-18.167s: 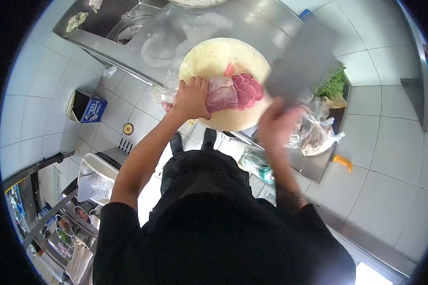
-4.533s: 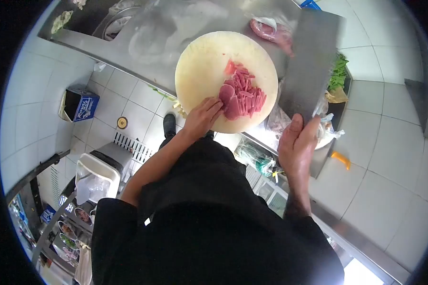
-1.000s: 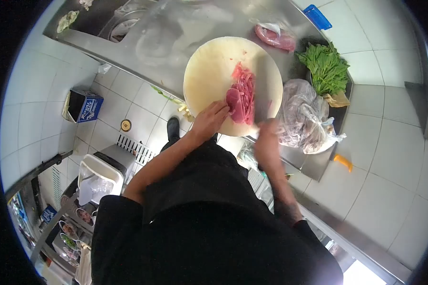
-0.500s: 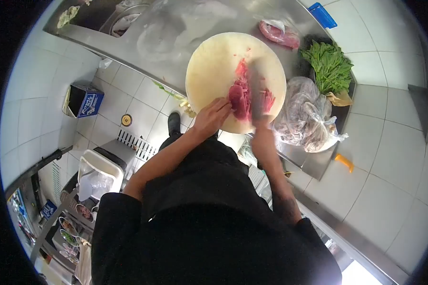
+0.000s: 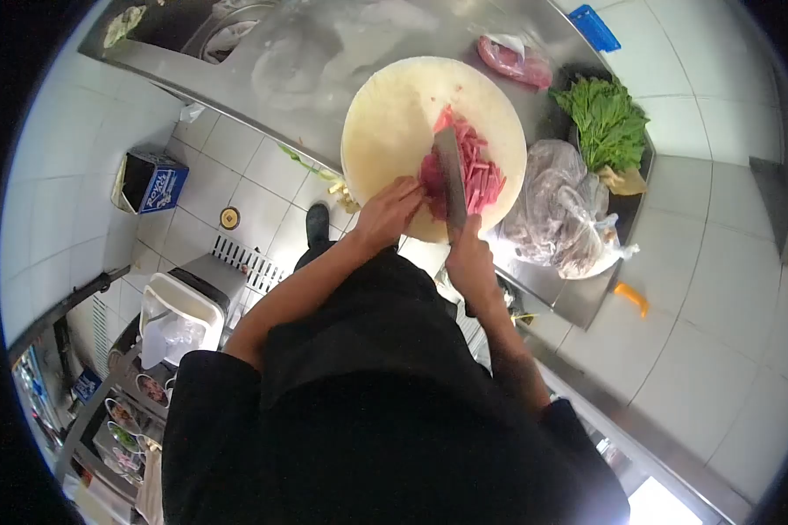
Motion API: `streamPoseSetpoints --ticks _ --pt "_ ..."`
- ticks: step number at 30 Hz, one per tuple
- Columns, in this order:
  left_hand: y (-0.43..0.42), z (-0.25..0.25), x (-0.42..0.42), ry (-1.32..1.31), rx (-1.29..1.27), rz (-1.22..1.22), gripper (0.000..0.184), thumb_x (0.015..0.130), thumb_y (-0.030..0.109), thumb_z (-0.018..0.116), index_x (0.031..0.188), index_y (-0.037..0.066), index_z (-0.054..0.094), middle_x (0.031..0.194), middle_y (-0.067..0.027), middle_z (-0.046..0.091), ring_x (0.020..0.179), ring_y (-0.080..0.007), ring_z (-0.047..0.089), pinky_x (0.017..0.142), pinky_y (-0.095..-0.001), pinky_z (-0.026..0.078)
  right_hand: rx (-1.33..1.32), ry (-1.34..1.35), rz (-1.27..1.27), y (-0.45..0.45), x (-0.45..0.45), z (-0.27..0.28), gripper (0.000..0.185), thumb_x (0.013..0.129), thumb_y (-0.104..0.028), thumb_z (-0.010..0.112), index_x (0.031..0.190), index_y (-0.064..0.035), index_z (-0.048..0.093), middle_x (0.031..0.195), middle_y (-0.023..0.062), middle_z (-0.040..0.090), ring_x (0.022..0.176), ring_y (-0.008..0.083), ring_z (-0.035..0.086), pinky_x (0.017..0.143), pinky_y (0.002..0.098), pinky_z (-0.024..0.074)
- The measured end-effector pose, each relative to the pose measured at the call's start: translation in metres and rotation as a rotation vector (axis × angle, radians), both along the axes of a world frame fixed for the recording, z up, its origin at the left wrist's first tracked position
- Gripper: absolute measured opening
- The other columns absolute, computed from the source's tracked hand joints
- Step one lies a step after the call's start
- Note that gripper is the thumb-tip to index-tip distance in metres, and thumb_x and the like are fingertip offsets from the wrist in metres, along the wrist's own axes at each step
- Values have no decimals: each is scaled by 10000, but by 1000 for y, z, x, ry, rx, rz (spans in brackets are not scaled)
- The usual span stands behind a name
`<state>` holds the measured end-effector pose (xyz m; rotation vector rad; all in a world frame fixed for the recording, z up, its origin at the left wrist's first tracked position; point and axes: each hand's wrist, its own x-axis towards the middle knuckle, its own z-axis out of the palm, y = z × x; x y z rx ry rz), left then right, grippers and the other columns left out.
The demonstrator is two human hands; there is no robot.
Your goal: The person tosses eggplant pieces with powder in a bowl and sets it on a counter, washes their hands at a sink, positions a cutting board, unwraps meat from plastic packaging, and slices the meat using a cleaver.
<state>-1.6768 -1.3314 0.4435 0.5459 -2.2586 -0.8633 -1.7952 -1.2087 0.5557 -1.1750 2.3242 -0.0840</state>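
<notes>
A round, pale chopping board [image 5: 381,131] lies on the steel counter, partly past its front edge. On it, my left hand [image 5: 390,213] presses curled fingers against the near left side of a piece of raw red meat [image 5: 431,173]. My right hand [image 5: 471,261] is closed round the handle of a cleaver [image 5: 452,175], which the fingers mostly hide. The blade points away from me and stands along the right side of the meat, partly covering it. Cut meat strips [image 5: 481,182] lie in a loose pile just right of the blade.
Behind the board lies a wrapped piece of meat [image 5: 514,63]. Leafy greens [image 5: 606,122] and a clear plastic bag [image 5: 552,214] with contents I cannot make out sit to the right. A sink [image 5: 188,31] is at the far left, a blue box [image 5: 160,188] on the floor.
The cleaver, blurred before at the right of the meat, has come left against the meat with my right hand. More cut strips show on its right. My left hand stays almost in place.
</notes>
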Motion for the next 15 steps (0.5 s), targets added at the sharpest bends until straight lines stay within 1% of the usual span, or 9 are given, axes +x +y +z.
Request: streamPoseSetpoints --ticks 1,3,4,7,9,10,12,13,15 --pt "4 1 2 -1 3 -12 212 833 99 642 1023 6 653 1088 -148 631 1065 -316 591 917 -405 488 -3 -42 38 -5 0 11 453 871 -46 462 1251 106 267 761 347 601 780 535 607 712 622 478" --pt "-2 3 1 11 -125 14 250 774 58 612 1015 -6 616 1069 -124 602 1059 -285 576 902 -357 483 -151 38 65 -12 -7 19 337 878 -57 470 1164 50 326 735 333 601 737 534 605 669 609 483" --pt "7 2 4 13 -114 -2 250 774 58 612 1015 -6 616 1069 -124 602 1059 -285 576 902 -357 483 -140 40 49 -9 -5 38 337 878 -57 470 1164 50 326 735 333 601 737 534 605 669 609 483" --pt "-1 1 0 37 -68 24 250 767 61 616 1009 -4 618 1068 -123 602 1063 -279 573 911 -353 478 -140 43 154 -34 -7 114 293 933 -118 465 1144 43 339 775 353 594 729 533 600 622 609 463" --pt "-1 5 1 29 -148 21 244 772 71 621 1006 3 618 1066 -119 601 1054 -277 575 901 -354 483 -324 136 -136 -36 6 155 309 984 -197 440 1128 66 367 769 346 582 736 518 605 610 602 448" --pt "-1 6 3 24 -143 21 244 772 71 621 1006 3 618 1066 -119 601 1054 -277 575 901 -354 483 -319 131 -136 -32 8 149 309 984 -197 440 1128 66 367 769 346 582 736 518 605 610 602 448" --pt "-3 9 3 23 -100 5 250 783 76 669 1021 7 642 1058 -140 619 1032 -302 594 874 -379 504 -522 176 -369 -24 11 118 410 1003 -315 441 1178 53 396 936 366 599 859 504 616 705 524 478" --pt "-1 7 3 25 -99 8 250 783 76 669 1021 7 642 1058 -140 619 1032 -302 594 874 -379 504 -332 96 -311 -22 14 97 393 993 -258 443 1172 88 388 977 379 588 873 496 616 696 520 477" --pt "-1 1 0 14 -52 11 224 792 87 620 1004 14 624 1058 -107 600 1044 -277 577 888 -359 491 -72 9 -2 -7 -6 -3 283 933 -121 457 1123 56 344 785 354 601 767 525 606 652 609 468"
